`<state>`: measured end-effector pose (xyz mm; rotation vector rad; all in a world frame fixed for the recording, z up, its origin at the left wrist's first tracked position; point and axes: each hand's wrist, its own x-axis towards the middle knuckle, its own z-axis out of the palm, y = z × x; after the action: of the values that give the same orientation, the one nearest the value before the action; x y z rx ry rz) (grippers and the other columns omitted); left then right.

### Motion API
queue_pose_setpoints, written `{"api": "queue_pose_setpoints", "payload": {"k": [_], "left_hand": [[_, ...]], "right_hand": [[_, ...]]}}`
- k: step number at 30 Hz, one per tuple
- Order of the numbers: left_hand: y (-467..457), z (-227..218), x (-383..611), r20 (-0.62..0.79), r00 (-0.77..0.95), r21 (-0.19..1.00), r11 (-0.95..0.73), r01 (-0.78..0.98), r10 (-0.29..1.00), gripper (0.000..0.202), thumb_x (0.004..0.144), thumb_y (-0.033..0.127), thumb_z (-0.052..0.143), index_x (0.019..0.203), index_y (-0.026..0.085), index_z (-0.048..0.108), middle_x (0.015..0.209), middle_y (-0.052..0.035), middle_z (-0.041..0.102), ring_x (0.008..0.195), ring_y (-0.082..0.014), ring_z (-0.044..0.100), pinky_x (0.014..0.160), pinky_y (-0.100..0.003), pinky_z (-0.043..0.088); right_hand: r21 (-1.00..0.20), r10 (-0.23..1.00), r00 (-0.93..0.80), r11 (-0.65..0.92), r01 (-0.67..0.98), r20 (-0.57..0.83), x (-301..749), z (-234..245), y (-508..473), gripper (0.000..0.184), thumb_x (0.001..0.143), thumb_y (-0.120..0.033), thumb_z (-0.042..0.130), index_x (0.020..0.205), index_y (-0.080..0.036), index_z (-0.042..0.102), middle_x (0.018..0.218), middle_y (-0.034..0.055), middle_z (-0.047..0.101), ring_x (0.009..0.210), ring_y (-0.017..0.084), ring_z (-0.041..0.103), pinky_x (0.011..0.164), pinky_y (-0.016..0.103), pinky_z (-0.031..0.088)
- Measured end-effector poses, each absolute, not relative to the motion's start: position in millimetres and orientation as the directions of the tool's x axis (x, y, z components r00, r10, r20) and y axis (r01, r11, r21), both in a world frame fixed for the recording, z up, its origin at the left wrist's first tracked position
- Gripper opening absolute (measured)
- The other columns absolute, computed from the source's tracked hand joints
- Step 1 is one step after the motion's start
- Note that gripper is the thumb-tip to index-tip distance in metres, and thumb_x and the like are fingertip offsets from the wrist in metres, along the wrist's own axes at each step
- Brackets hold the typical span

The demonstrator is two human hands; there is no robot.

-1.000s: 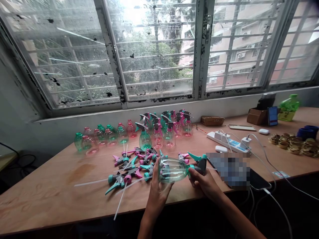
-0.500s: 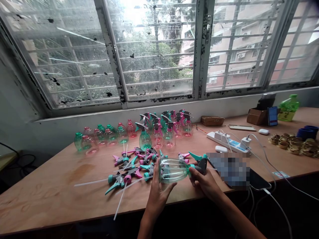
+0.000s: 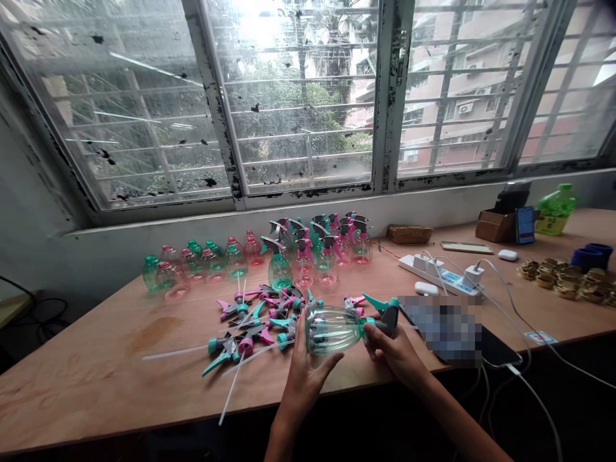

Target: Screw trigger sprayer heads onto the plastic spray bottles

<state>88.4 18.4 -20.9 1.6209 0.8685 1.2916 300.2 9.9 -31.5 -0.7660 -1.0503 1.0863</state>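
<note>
My left hand (image 3: 304,372) is wrapped round the belly of a clear green spray bottle (image 3: 332,328), held sideways above the table's front edge. My right hand (image 3: 392,350) grips the teal collar and the grey and teal trigger head (image 3: 385,314) at the bottle's neck. Just left of the bottle lies a loose pile of trigger heads (image 3: 257,317) in teal and pink, with long white dip tubes. Behind the pile stand several finished spray bottles (image 3: 312,250) and several bottles without heads (image 3: 192,266).
The wooden table (image 3: 96,372) runs under a barred window. To the right lie a power strip (image 3: 445,274) with white cables, a phone (image 3: 500,350) at the front edge, a cardboard box (image 3: 495,224), brown rolls (image 3: 568,277) and a green bag (image 3: 556,208).
My left hand's fingers shifted a little on the bottle's belly, and the bottle turned slightly. Both hands stay where they were.
</note>
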Motion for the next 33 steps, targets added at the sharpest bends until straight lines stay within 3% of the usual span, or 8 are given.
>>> {"api": "queue_pose_setpoints", "payload": {"k": [3,14,19,23,27,33], "left_hand": [[18.8,-22.9,89.4,0.399,0.205,0.912,-0.410,0.016,0.894,0.094,0.086,0.042,0.077,0.161,0.039,0.020,0.172,-0.0043,0.023,0.154,-0.0346,0.031,0.126,-0.049,0.029],[17.7,-21.7,86.4,0.376,0.214,0.918,-0.393,0.042,0.901,0.100,0.085,0.044,0.079,0.162,0.035,0.017,0.170,-0.0081,0.028,0.154,-0.0366,0.031,0.127,-0.050,0.026],[19.0,-22.9,87.4,0.410,0.208,0.906,-0.423,0.023,0.888,0.096,0.085,0.042,0.079,0.161,0.040,0.020,0.173,-0.0030,0.019,0.156,-0.0357,0.027,0.126,-0.050,0.028],[19.3,-24.2,88.3,0.428,0.197,0.899,-0.439,0.013,0.882,0.090,0.088,0.043,0.075,0.160,0.042,0.021,0.171,-0.0026,0.026,0.155,-0.0341,0.029,0.125,-0.050,0.031],[19.1,-24.9,88.1,0.416,0.207,0.903,-0.430,0.024,0.885,0.101,0.084,0.041,0.080,0.162,0.040,0.016,0.170,-0.0048,0.028,0.155,-0.0345,0.030,0.126,-0.051,0.030],[18.8,-26.3,85.9,0.374,0.217,0.920,-0.390,0.033,0.902,0.101,0.084,0.041,0.080,0.163,0.032,0.017,0.161,-0.0093,0.045,0.155,-0.0353,0.029,0.127,-0.052,0.026]], "right_hand": [[-0.896,0.952,0.108,0.307,-0.321,0.288,299.8,-32.2,10.6,0.035,0.086,-0.046,0.080,0.102,-0.021,0.061,0.059,-0.0036,0.064,0.042,0.013,0.052,0.045,0.025,0.035],[-0.891,0.952,0.102,0.308,-0.334,0.290,298.7,-29.1,8.0,0.035,0.087,-0.044,0.080,0.103,-0.021,0.059,0.059,-0.0042,0.064,0.042,0.012,0.052,0.045,0.024,0.035],[-0.893,0.955,0.103,0.296,-0.340,0.278,299.8,-32.7,10.2,0.036,0.086,-0.044,0.081,0.104,-0.021,0.060,0.059,-0.0042,0.065,0.042,0.011,0.053,0.044,0.023,0.035],[-0.895,0.956,0.096,0.293,-0.336,0.277,300.5,-34.3,10.8,0.036,0.086,-0.044,0.081,0.103,-0.021,0.061,0.060,-0.0031,0.066,0.043,0.012,0.055,0.045,0.023,0.035],[-0.893,0.949,0.093,0.315,-0.322,0.301,300.0,-32.7,9.8,0.033,0.088,-0.044,0.079,0.102,-0.020,0.061,0.060,-0.0027,0.066,0.044,0.012,0.055,0.046,0.024,0.037],[-0.891,0.948,0.095,0.318,-0.324,0.304,300.3,-31.9,10.5,0.033,0.088,-0.044,0.080,0.102,-0.020,0.062,0.060,-0.0030,0.066,0.044,0.012,0.055,0.046,0.024,0.037]]}}
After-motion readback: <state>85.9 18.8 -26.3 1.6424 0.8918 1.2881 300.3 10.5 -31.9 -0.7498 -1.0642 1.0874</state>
